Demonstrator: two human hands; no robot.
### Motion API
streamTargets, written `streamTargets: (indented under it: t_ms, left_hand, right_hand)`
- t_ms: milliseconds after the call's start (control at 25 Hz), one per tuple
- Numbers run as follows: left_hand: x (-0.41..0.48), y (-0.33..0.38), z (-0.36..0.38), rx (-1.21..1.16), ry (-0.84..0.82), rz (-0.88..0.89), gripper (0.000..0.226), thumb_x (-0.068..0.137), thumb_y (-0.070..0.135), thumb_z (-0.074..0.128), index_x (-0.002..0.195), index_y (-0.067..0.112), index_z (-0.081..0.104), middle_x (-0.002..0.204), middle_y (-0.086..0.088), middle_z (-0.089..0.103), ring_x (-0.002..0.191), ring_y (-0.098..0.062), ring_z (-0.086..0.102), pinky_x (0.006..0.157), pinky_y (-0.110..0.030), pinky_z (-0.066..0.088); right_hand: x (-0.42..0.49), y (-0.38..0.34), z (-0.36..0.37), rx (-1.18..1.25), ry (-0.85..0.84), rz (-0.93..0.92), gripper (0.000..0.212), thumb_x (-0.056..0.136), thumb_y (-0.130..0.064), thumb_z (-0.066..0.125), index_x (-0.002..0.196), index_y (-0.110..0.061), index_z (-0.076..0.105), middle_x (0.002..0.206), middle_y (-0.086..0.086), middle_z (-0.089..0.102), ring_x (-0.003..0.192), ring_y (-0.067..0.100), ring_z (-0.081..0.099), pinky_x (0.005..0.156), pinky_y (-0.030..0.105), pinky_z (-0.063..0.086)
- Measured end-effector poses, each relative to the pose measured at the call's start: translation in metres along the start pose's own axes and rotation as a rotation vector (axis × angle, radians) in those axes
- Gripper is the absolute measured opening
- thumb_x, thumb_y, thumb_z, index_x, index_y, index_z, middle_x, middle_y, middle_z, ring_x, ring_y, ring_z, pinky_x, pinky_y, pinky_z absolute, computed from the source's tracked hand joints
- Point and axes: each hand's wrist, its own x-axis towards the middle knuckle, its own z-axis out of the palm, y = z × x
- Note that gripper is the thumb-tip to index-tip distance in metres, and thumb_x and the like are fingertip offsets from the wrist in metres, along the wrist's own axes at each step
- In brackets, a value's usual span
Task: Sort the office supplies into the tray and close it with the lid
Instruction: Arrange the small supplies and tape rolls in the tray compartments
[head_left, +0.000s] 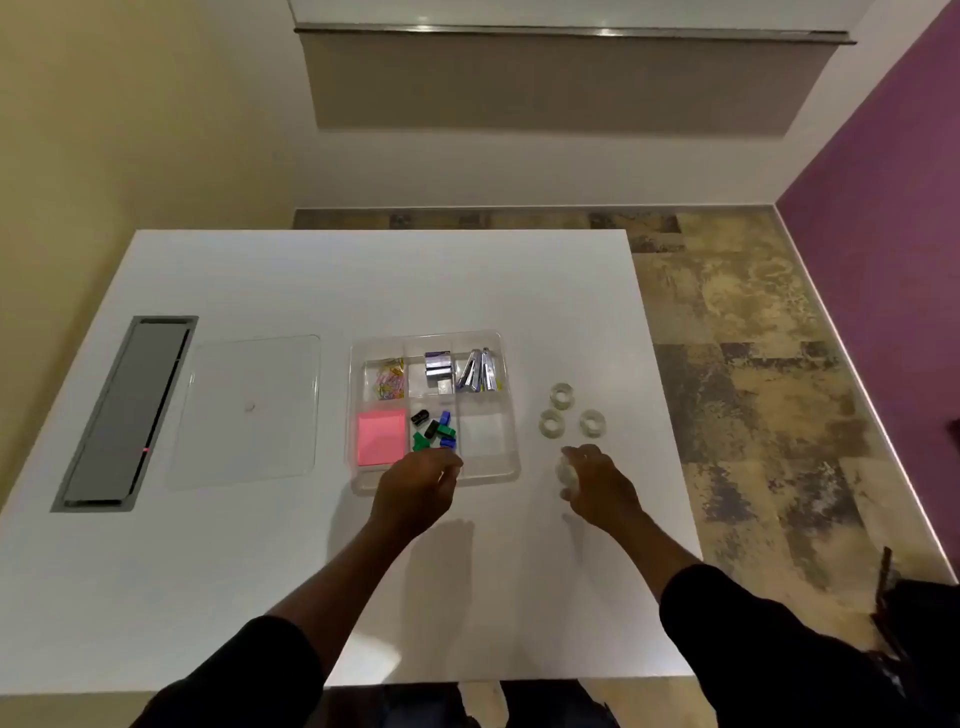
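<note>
No legible writing; right hand (597, 480) grips a tape roll (567, 474).

Bench: white bench (322, 291), rectangular, smooth top, its far edge towards the wall.
Cable hatch: grey recessed hatch (124, 413) set into the bench near its left edge, long and narrow.
Walls: cream wall (130, 114) on the left, white wall (519, 166) ahead, purple wall (883, 197) on the right.
Blind: grey roller blind (561, 83) on the far wall, with a metal rail along its top.
Floor: mottled tan and grey floor (753, 338) right of the bench, with a pale skirting below the purple wall.
</note>
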Motion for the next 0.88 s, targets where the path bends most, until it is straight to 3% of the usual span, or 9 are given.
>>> streamTargets:
  t_ms: [80, 160, 240, 360, 480, 640, 880]
  left_hand:
    - [0.002, 0.000, 0.005, -0.003, 0.018, 0.030, 0.008, 0.090, 0.019, 0.071, 0.095, 0.018, 0.078, 0.094, -0.002, 0.082, 0.077, -0.031, 0.076, 0.064, -0.042, 0.063]
    - [0.002, 0.005, 0.004, 0.008, 0.010, 0.023, 0.010, 0.091, 0.020, 0.072, 0.097, 0.017, 0.079, 0.096, -0.002, 0.083, 0.080, -0.030, 0.077, 0.066, -0.042, 0.064]
    - [0.007, 0.002, 0.005, 0.004, 0.023, 0.002, 0.012, 0.092, 0.020, 0.072, 0.101, 0.017, 0.080, 0.100, -0.002, 0.084, 0.084, -0.031, 0.078, 0.068, -0.042, 0.065]
    - [0.008, -0.001, 0.004, 0.011, 0.024, -0.009, 0.012, 0.093, 0.019, 0.073, 0.102, 0.016, 0.080, 0.098, -0.004, 0.084, 0.080, -0.031, 0.078, 0.065, -0.042, 0.064]
    - [0.013, -0.007, 0.002, -0.031, -0.041, -0.114, 0.018, 0.097, 0.021, 0.073, 0.113, 0.018, 0.080, 0.101, -0.006, 0.084, 0.080, -0.027, 0.078, 0.067, -0.043, 0.065]
    - [0.017, -0.015, -0.005, -0.049, -0.140, -0.196, 0.025, 0.100, 0.025, 0.069, 0.122, 0.022, 0.078, 0.105, -0.006, 0.084, 0.082, -0.022, 0.078, 0.071, -0.045, 0.066]
    - [0.027, -0.024, -0.010, -0.071, -0.180, -0.169, 0.023, 0.101, 0.023, 0.067, 0.122, 0.019, 0.076, 0.104, -0.007, 0.083, 0.084, -0.020, 0.076, 0.072, -0.040, 0.065]
  right_hand:
    - [0.006, 0.001, 0.002, -0.043, -0.118, -0.041, 0.081, 0.095, -0.030, 0.076, 0.163, -0.028, 0.032, 0.169, 0.008, 0.027, 0.156, 0.032, 0.032, 0.106, 0.051, 0.054]
    - [0.014, 0.004, 0.006, -0.131, -0.171, -0.098, 0.084, 0.095, -0.026, 0.076, 0.164, -0.029, 0.029, 0.170, 0.009, 0.023, 0.157, 0.032, 0.029, 0.106, 0.053, 0.055]
    - [0.019, 0.006, 0.014, -0.238, -0.161, -0.147, 0.071, 0.096, -0.017, 0.070, 0.158, -0.026, 0.037, 0.161, 0.010, 0.033, 0.146, 0.034, 0.042, 0.095, 0.051, 0.060]
    - [0.019, 0.005, 0.022, -0.380, -0.063, -0.179, 0.044, 0.090, -0.001, 0.062, 0.131, -0.014, 0.053, 0.134, 0.013, 0.049, 0.118, 0.034, 0.057, 0.072, 0.047, 0.065]
    - [0.021, 0.008, 0.028, -0.344, -0.029, -0.191, 0.039, 0.088, 0.004, 0.061, 0.124, -0.012, 0.058, 0.123, 0.013, 0.054, 0.111, 0.034, 0.059, 0.066, 0.045, 0.065]
    - [0.029, -0.005, 0.017, -0.136, 0.135, -0.186, 0.040, 0.087, -0.005, 0.071, 0.125, -0.015, 0.061, 0.118, 0.009, 0.059, 0.104, 0.034, 0.063, 0.059, 0.041, 0.062]
    - [0.063, -0.092, -0.020, 0.050, 0.241, -0.361, 0.057, 0.087, -0.006, 0.076, 0.140, -0.012, 0.057, 0.134, 0.013, 0.061, 0.115, 0.032, 0.061, 0.075, 0.039, 0.064]
